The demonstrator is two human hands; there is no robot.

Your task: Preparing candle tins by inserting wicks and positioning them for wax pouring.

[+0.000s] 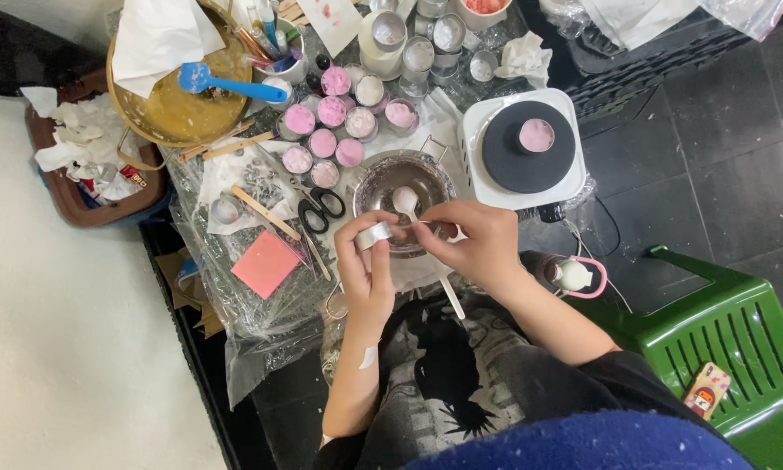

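Left hand (367, 265) fingers clamped on small metal cup (375, 234), right hand (477, 246) fingers pinching white spoon (406, 202).

Even, soft daylight, source unclear; shadows faint. Glare on metal bowl (402, 187) and plastic sheeting (235, 305). Focus fair; far clutter slightly soft, possibly compression. Mild edge distortion.

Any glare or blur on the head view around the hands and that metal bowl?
Head view: soft, even light; the metal bowl shows mild sheen, no blown glare. Left hand and right hand look slightly soft, the small tin cup still readable. Frame edges bend a little.
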